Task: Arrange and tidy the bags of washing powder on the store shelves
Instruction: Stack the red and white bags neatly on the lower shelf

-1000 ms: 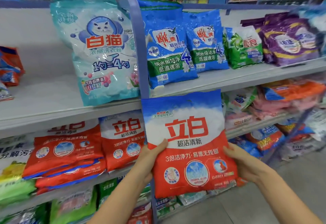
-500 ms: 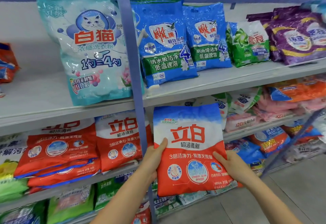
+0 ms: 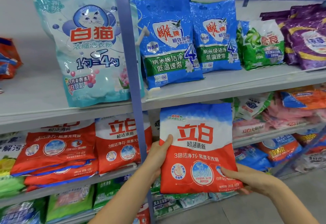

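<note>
- Holding red-white powder bag upright, just below upper shelf.
- Clamping its left edge w/ fingers of L hand.
- Clamping btm-right corner w/ fingers of R hand.

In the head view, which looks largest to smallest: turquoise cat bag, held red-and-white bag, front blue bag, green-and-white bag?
1. Pale turquoise plastic bag with cat picture.
2. Held red-and-white plastic bag and front blue plastic bag look alike; the held one is nearer, so no ranking.
3. Green-and-white plastic bag.
</note>
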Motion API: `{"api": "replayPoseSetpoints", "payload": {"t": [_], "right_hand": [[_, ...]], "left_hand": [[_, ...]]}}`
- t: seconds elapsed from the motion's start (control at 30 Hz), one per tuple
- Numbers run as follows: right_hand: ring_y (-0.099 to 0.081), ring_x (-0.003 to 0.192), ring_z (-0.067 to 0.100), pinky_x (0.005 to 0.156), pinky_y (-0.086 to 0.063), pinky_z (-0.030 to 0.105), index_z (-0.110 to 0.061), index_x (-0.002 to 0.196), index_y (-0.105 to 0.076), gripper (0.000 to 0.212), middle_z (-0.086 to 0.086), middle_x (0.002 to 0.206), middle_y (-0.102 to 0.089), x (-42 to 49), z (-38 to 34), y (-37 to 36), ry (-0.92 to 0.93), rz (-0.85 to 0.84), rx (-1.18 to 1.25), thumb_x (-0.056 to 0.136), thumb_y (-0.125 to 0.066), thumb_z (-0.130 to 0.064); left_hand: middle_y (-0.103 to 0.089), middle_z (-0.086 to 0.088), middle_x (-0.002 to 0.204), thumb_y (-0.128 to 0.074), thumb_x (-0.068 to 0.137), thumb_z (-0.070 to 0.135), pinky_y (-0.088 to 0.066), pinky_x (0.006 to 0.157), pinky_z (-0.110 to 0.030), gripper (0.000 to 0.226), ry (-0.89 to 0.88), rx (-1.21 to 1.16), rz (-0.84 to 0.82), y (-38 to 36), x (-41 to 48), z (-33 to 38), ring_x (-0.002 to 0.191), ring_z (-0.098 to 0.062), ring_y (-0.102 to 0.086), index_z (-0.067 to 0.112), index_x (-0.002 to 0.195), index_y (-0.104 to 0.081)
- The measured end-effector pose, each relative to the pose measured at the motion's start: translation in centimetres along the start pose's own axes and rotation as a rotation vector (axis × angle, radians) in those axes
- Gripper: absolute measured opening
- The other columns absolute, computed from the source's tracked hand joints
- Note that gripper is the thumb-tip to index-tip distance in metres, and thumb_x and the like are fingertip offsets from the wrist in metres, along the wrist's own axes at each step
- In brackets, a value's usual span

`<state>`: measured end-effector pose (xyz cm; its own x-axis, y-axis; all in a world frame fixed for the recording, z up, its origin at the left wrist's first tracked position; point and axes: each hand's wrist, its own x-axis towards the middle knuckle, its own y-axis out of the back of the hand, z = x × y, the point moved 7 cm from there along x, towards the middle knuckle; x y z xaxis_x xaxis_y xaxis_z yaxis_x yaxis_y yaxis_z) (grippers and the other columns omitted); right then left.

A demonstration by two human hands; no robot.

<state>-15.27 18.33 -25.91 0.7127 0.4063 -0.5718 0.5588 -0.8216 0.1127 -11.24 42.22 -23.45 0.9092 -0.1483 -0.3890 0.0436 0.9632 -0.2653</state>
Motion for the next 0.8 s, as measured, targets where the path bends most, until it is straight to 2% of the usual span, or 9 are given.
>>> {"api": "replayPoseSetpoints", "payload": {"t": [0.1, 0.17, 0.27, 0.47, 0.53, 0.6, 0.67, 0.73, 0.8], "right_hand": [[-0.070, 0.076, 0.010, 0.063, -0.052, 0.018, -0.019, 0.126, -0.046, 0.081, -0.007, 0.094, -0.074, 0.0, -0.9, 0.1, 0.057, -0.078, 0.019, 0.063, -0.077, -0.060], [-0.067, 0.103, 0.022, 0.085, -0.054, 0.033, -0.017, 0.127, -0.049, 0.077, 0.002, 0.114, -0.069, 0.7, -1.0, 0.8, 0.117, -0.006, 0.083, 0.064, -0.082, -0.045], [-0.068, 0.098, 0.028, 0.087, -0.054, 0.043, -0.008, 0.119, -0.056, 0.059, 0.007, 0.107, -0.072, 1.9, -1.2, 1.5, 0.162, 0.147, 0.107, 0.069, -0.077, -0.031], [-0.071, 0.074, 0.020, 0.061, -0.056, 0.027, -0.016, 0.109, -0.058, 0.056, 0.001, 0.089, -0.075, 2.6, -1.5, 1.5, 0.077, 0.154, -0.084, 0.069, -0.070, -0.052], [-0.058, 0.048, 0.015, 0.043, -0.045, 0.021, -0.006, 0.096, -0.057, 0.062, 0.005, 0.065, -0.067, 2.7, -1.0, 2.0, 0.034, 0.153, -0.060, 0.068, -0.066, -0.061], [-0.044, 0.039, 0.011, 0.041, -0.037, 0.018, -0.005, 0.086, -0.056, 0.067, 0.003, 0.052, -0.054, 2.8, -0.3, 2.5, 0.016, 0.141, -0.011, 0.065, -0.063, -0.069], [-0.054, 0.050, 0.015, 0.048, -0.045, 0.020, -0.003, 0.094, -0.059, 0.075, 0.010, 0.065, -0.062, 2.8, 0.0, 2.6, 0.048, 0.090, 0.019, 0.064, -0.067, -0.071], [-0.068, 0.083, 0.027, 0.072, -0.056, 0.031, -0.003, 0.112, -0.059, 0.078, 0.016, 0.099, -0.070, 2.9, -0.2, 2.7, 0.109, 0.042, 0.065, 0.064, -0.075, -0.061], [-0.065, 0.103, 0.034, 0.091, -0.052, 0.045, -0.004, 0.119, -0.057, 0.070, 0.015, 0.113, -0.068, 3.2, -0.6, 2.7, 0.151, 0.036, 0.101, 0.068, -0.079, -0.047]], "left_hand": [[-0.076, -0.005, 0.082, -0.056, 0.092, 0.040, -0.057, 0.058, -0.031, 0.024, 0.007, 0.009, -0.002, 0.1, 0.3, 0.0, 0.071, -0.021, -0.073, 0.019, 0.103, -0.062], [-0.076, -0.005, 0.081, -0.056, 0.092, 0.040, -0.057, 0.057, -0.030, 0.023, -0.002, 0.014, 0.006, 0.2, 0.5, 0.2, 0.071, -0.020, -0.073, 0.020, 0.101, -0.062], [-0.076, -0.003, 0.079, -0.055, 0.092, 0.040, -0.056, 0.056, -0.029, 0.023, -0.035, 0.045, 0.036, 0.6, 0.9, 0.8, 0.070, -0.019, -0.073, 0.020, 0.100, -0.062], [-0.075, -0.001, 0.073, -0.053, 0.093, 0.041, -0.054, 0.049, -0.025, 0.025, -0.041, 0.047, 0.070, 0.9, 1.5, 1.0, 0.064, -0.018, -0.073, 0.018, 0.099, -0.061], [-0.075, -0.002, 0.072, -0.054, 0.092, 0.043, -0.054, 0.048, -0.026, 0.028, -0.018, -0.001, 0.087, 1.1, 1.7, 0.9, 0.063, -0.019, -0.073, 0.017, 0.100, -0.060], [-0.075, -0.003, 0.073, -0.056, 0.091, 0.043, -0.055, 0.047, -0.028, 0.030, 0.005, -0.043, 0.096, 1.2, 1.8, 0.7, 0.063, -0.020, -0.073, 0.016, 0.103, -0.058], [-0.075, -0.005, 0.074, -0.056, 0.090, 0.043, -0.055, 0.047, -0.029, 0.033, 0.029, -0.069, 0.096, 1.3, 2.0, 0.6, 0.063, -0.021, -0.073, 0.015, 0.107, -0.058], [-0.076, -0.006, 0.076, -0.056, 0.090, 0.044, -0.056, 0.050, -0.030, 0.033, 0.035, -0.077, 0.087, 1.3, 2.2, 0.6, 0.065, -0.022, -0.073, 0.015, 0.107, -0.059], [-0.076, -0.006, 0.078, -0.055, 0.091, 0.044, -0.056, 0.052, -0.030, 0.032, 0.022, -0.076, 0.088, 1.5, 2.4, 0.6, 0.067, -0.022, -0.073, 0.016, 0.106, -0.060]]}}
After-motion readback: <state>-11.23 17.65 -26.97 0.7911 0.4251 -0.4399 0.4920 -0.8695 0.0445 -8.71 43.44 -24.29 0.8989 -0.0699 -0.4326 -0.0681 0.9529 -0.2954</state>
